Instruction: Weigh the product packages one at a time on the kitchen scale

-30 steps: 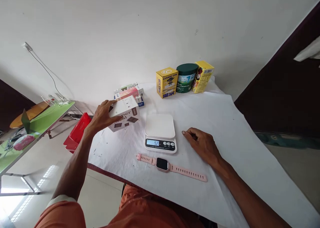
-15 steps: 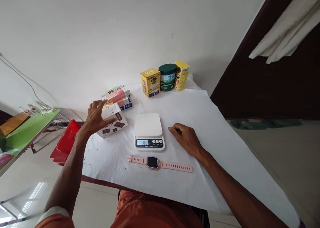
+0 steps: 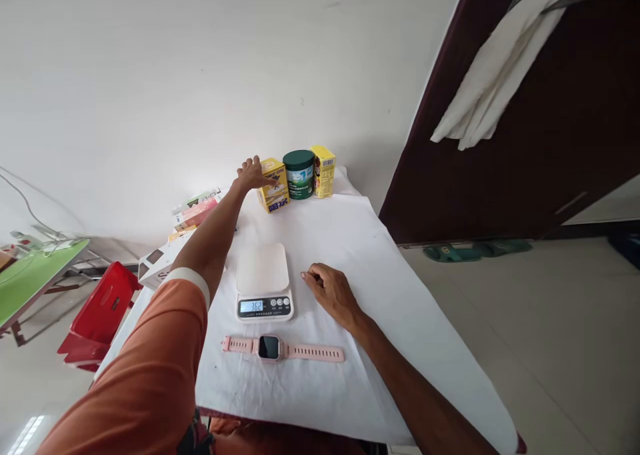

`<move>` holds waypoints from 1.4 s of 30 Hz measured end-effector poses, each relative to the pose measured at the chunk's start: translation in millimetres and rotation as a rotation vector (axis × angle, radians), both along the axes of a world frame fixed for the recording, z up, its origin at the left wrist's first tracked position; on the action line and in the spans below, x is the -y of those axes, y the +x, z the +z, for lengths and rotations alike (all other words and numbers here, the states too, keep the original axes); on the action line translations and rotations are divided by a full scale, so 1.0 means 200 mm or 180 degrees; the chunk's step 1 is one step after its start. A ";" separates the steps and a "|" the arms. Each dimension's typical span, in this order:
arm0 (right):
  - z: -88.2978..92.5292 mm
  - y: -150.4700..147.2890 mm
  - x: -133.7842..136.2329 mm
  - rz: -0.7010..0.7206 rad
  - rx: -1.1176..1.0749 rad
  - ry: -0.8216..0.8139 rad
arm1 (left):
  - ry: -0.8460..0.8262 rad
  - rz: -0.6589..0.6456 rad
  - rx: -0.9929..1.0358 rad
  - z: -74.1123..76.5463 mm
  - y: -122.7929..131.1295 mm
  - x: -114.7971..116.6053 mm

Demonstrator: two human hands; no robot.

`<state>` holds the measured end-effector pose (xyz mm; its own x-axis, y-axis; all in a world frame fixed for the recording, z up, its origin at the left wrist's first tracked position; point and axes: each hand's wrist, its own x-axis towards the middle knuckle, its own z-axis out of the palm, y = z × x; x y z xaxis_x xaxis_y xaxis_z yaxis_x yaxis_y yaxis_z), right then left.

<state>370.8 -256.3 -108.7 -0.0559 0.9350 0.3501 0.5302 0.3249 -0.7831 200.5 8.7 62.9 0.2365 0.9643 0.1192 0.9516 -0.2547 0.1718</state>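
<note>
Left hand (image 3: 251,172) far, fingers draped on yellow box (image 3: 276,192), grip unclear. Right hand (image 3: 333,292) half-curled, empty, on tabletop (image 3: 385,262) beside scale (image 3: 263,278).

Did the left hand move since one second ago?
Yes. The left hand went away from the scale, to the far yellow box.

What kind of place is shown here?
Likely a plain indoor room used for weighing goods: a cloth-covered table, a digital kitchen scale, a yellow COME ON box and green-lidded tin against a bare wall.
</note>
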 end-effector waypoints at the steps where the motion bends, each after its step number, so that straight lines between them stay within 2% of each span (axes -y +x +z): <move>1: 0.00 0.00 0.00 0.0009 0.0013 0.0011 | -0.0058 0.0034 -0.0036 -0.01 0.00 -0.02; 7: -0.01 0.00 -0.01 0.0033 0.0043 -0.0012 | 0.0063 0.0337 -0.0136 -0.03 -0.02 -0.03; 10: 0.00 0.00 -0.01 0.0038 0.0065 0.0011 | 0.0115 0.0411 0.0164 -0.03 -0.06 0.03; 13: 0.00 -0.01 -0.01 0.0025 0.0068 0.0034 | 0.0374 0.0264 0.0301 0.03 -0.14 0.14; 16: 0.01 -0.01 0.00 0.0009 0.0034 0.0041 | 0.0681 -0.0096 0.0364 0.13 -0.26 0.30; 20: 0.02 -0.01 0.00 0.0033 -0.0023 -0.0026 | 0.0751 -0.0628 0.0523 0.22 -0.40 0.63; 23: 0.02 -0.02 0.00 0.0014 -0.0031 -0.0059 | 0.0682 -0.0737 0.0556 0.19 -0.46 0.88; 26: 0.02 -0.02 0.00 -0.0005 0.0004 -0.0088 | 0.0593 -0.0749 0.0621 0.12 -0.49 1.03; 28: 0.03 -0.01 0.01 -0.0007 0.0026 -0.0118 | 0.0557 -0.0822 0.0660 0.06 -0.50 1.07; 31: 0.04 -0.01 0.01 0.0002 0.0023 -0.0164 | 0.0539 -0.0918 0.0668 0.01 -0.51 1.07; 39: 0.04 -0.02 0.02 -0.0029 0.0033 -0.0213 | 0.0368 -0.1094 0.0602 -0.03 -0.53 1.00; 42: 0.04 -0.02 0.03 -0.0017 0.0029 -0.0250 | 0.0707 -0.1160 0.0767 -0.05 -0.54 1.04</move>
